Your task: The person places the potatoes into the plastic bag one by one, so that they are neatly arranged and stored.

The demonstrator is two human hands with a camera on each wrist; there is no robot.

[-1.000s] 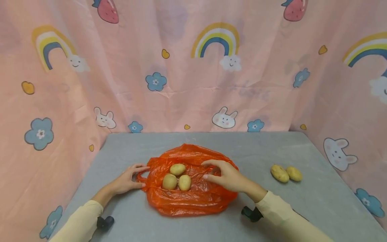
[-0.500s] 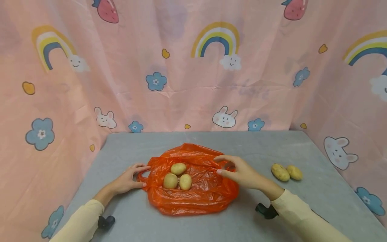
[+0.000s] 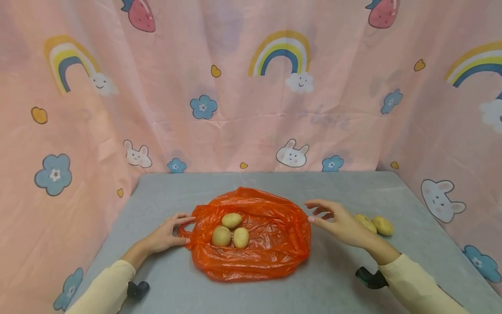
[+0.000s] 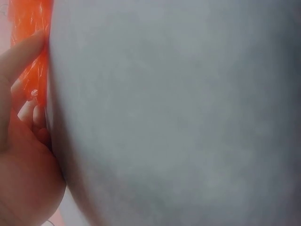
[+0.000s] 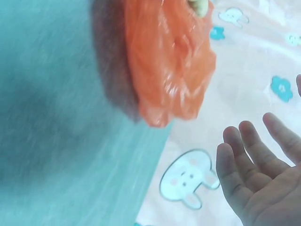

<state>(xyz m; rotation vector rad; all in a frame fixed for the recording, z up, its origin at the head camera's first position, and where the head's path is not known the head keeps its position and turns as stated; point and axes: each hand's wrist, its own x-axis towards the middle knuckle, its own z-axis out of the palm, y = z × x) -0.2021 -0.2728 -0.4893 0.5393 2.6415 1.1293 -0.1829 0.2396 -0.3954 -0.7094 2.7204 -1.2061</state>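
The orange bag (image 3: 266, 264), thin crinkled plastic with a glossy surface, lies spread on the flat grey table (image 3: 168, 292). Three smooth, rounded potatoes (image 3: 240, 237) cluster at its left half (one looks browner than its neighbours, to my eye). Two more potatoes (image 3: 382, 226) rest at the right, one partly hidden behind the right hand (image 3: 343, 224). Left hand (image 3: 166, 235): thumb and fingers well apart, tips touching the bag's handle end. Right hand: fingers parted, loosely bent, holding nothing, just beside the bag's right edge.
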